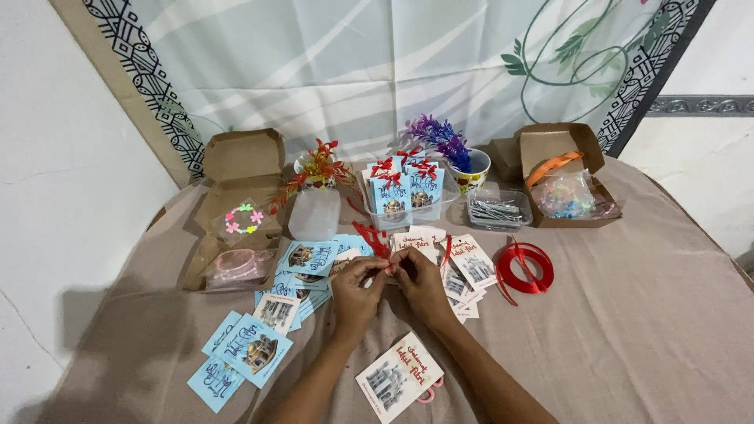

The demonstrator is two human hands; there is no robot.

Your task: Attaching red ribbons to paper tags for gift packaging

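Seen from the head camera, my left hand [355, 284] and right hand [419, 281] meet at the middle of the cloth-covered table [644, 330], fingertips pinched together on a short piece of red ribbon [390, 265]; I judge the step in hand to be the tying of a small bow, and the next move would call for a steady pull on both loops with the pinch kept tight (the knot itself is too small to make out). At six o'clock from the hands lies a single white card [399, 377] with pink scissors handles [428, 392] showing beside it; at eight o'clock, blue cards [247, 345] are scattered; at three o'clock, a red ribbon spool [525, 268] lies flat. At twelve o'clock a clear plastic tub [404, 206] holds upright blue cards topped with red bows. At one o'clock, a smaller clear tray [499, 210] holds thin grey metal pieces. At two o'clock, an open brown box [561, 177] holds an orange strip and a bag of pale coloured bits. At ten o'clock, a second open brown box [236, 212] holds small pastel shapes and a pink band in a bag.
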